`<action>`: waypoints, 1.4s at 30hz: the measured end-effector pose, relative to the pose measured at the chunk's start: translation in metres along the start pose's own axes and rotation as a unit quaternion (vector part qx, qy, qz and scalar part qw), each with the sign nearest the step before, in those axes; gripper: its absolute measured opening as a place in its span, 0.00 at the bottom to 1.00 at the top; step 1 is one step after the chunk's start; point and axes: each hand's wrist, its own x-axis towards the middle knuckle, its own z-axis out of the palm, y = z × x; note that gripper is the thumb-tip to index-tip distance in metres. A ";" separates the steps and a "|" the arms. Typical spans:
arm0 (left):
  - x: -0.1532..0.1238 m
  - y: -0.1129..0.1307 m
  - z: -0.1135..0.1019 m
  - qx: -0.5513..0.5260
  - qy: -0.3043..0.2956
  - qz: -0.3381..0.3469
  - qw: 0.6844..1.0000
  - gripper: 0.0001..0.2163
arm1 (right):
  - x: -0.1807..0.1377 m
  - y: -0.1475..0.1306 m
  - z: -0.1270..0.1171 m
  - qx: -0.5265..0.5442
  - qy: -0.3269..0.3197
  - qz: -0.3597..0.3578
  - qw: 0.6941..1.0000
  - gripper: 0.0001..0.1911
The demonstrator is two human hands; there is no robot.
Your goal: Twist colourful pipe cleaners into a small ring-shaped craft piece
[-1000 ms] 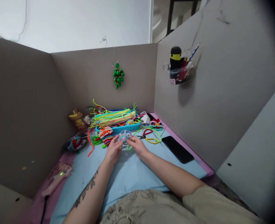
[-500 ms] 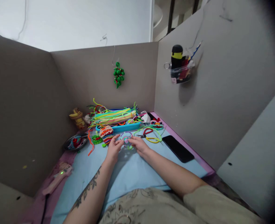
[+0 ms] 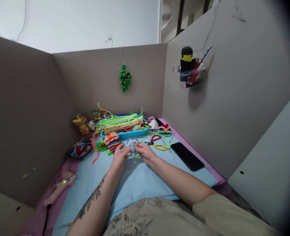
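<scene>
Both my hands meet over a light blue mat (image 3: 135, 183), pinching a small round piece (image 3: 132, 145) made of purple, blue and green pipe cleaners. My left hand (image 3: 119, 156) grips its left side with closed fingers. My right hand (image 3: 146, 152) grips its right side the same way. The piece is held just above the mat, in front of a blue tray (image 3: 125, 133) heaped with neon pipe cleaners (image 3: 119, 123).
Cardboard walls close in the desk on three sides. A black phone (image 3: 187, 156) lies at the right, scissors (image 3: 152, 141) and loose loops behind my hands. A dark dish (image 3: 79, 150) and pink glue gun (image 3: 60, 186) sit at the left. Finished woven figures (image 3: 111, 140) lie beside the tray.
My hands have drawn slightly closer together around the round piece, which has tilted and looks smaller. Nothing else on the desk has moved.
</scene>
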 end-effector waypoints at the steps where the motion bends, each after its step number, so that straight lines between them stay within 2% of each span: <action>1: 0.000 0.000 0.000 -0.002 -0.004 -0.002 1.000 0.30 | -0.001 -0.001 0.001 0.006 -0.002 0.001 1.000 0.13; 5: -0.001 0.002 0.000 -0.008 -0.013 -0.003 1.000 0.30 | -0.005 -0.005 0.003 0.015 -0.002 -0.012 1.000 0.13; 12: -0.001 0.005 -0.002 -0.023 -0.038 0.013 0.999 0.31 | -0.012 -0.013 0.005 -0.076 -0.004 -0.089 0.993 0.13; 17: -0.004 0.005 0.001 -0.017 -0.056 0.021 0.998 0.33 | -0.012 -0.014 0.005 -0.073 0.003 -0.113 0.991 0.11; 25: -0.005 0.006 0.004 -0.011 -0.030 -0.003 0.999 0.31 | -0.007 -0.009 0.006 0.018 -0.024 -0.032 0.999 0.10; 33: -0.003 0.008 0.000 -0.016 -0.019 -0.001 1.000 0.30 | -0.010 -0.015 0.005 -0.036 -0.014 -0.059 0.998 0.11; 37: -0.001 0.004 -0.002 -0.018 -0.045 -0.001 0.999 0.29 | -0.008 -0.017 0.002 -0.056 -0.012 -0.061 0.997 0.11; 39: 0.001 0.002 -0.002 0.000 -0.024 0.017 1.000 0.27 | -0.007 -0.019 0.001 -0.058 0.002 -0.059 0.997 0.11; 42: 0.003 0.001 -0.002 0.039 0.044 0.076 0.995 0.24 | -0.006 -0.020 0.000 -0.062 0.015 -0.058 0.996 0.11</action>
